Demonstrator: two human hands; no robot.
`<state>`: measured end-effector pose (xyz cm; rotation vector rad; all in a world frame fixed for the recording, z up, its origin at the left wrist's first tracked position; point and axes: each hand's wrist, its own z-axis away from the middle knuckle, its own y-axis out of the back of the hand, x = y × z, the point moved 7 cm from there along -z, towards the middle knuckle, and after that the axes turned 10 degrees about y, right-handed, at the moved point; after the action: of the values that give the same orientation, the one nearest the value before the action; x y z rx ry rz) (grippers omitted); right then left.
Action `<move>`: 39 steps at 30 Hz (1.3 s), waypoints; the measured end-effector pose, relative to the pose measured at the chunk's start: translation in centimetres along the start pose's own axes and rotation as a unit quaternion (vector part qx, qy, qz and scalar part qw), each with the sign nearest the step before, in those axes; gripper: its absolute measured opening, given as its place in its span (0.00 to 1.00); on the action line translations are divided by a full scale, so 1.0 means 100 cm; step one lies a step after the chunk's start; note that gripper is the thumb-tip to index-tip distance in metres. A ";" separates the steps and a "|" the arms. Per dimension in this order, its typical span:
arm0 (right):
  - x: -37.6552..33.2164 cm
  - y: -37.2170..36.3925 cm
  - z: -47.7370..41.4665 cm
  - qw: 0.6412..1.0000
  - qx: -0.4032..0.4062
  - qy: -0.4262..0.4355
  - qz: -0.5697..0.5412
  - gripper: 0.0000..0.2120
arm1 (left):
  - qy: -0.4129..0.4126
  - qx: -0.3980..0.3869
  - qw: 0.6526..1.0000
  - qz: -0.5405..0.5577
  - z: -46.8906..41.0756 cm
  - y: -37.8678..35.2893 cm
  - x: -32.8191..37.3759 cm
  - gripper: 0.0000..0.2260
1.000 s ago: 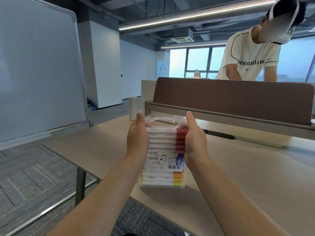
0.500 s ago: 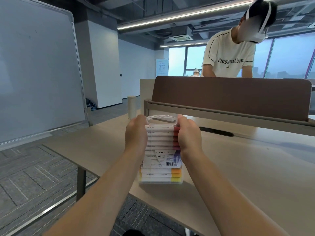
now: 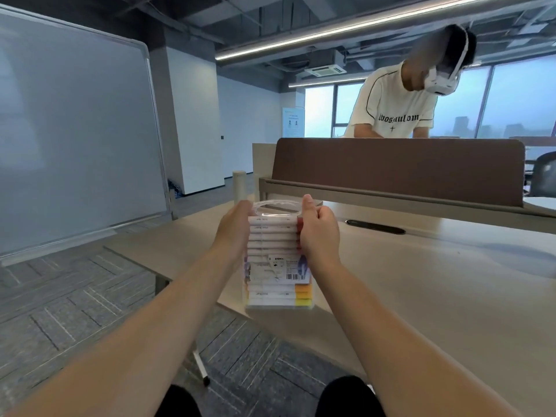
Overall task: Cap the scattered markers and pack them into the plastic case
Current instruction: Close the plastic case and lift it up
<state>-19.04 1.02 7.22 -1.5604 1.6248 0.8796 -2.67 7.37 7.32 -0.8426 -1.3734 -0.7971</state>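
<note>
A single head-worn camera looks forward and slightly down from the near edge of the table [image 3: 436, 296]. It sits close enough that both forearms run up from the bottom of the frame to the left hand [image 3: 233, 233] and right hand [image 3: 319, 233], which meet on the plastic case [image 3: 276, 266] at its middle. Its wide angle also takes in the whiteboard [image 3: 75, 130] at far left, the brown divider [image 3: 397, 167] across the far side and the ceiling [image 3: 270, 19].

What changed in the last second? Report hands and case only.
The right hand regripped: its fingers now show curled at the top right corner of the plastic case, thumb up by the handle; earlier only its back and thumb showed. Unchanged: left hand holds the left side; the case stands at the table edge, markers packed inside.
</note>
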 end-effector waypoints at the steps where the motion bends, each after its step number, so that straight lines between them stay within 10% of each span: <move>1: -0.003 0.000 0.003 1.000 0.003 -0.005 -0.002 0.22 | -0.002 -0.007 1.000 -0.001 0.005 0.005 0.001 0.10; 14: -0.072 -0.074 0.013 0.981 0.019 -0.119 -0.150 0.27 | 0.002 0.062 0.998 0.008 0.043 0.149 0.021 0.24; 36: -0.018 -0.351 0.059 0.836 -0.065 -0.334 -0.432 0.20 | 0.041 0.197 0.968 0.148 -0.017 0.330 -0.027 0.10; 39: 0.002 -0.395 0.044 0.881 -0.143 -0.293 -0.343 0.10 | 0.005 0.274 0.954 0.121 -0.041 0.380 -0.016 0.12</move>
<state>20.58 3.12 4.76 -1.6688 0.4652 1.0636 32.35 22.44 4.05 -0.5485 -1.3565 -0.2058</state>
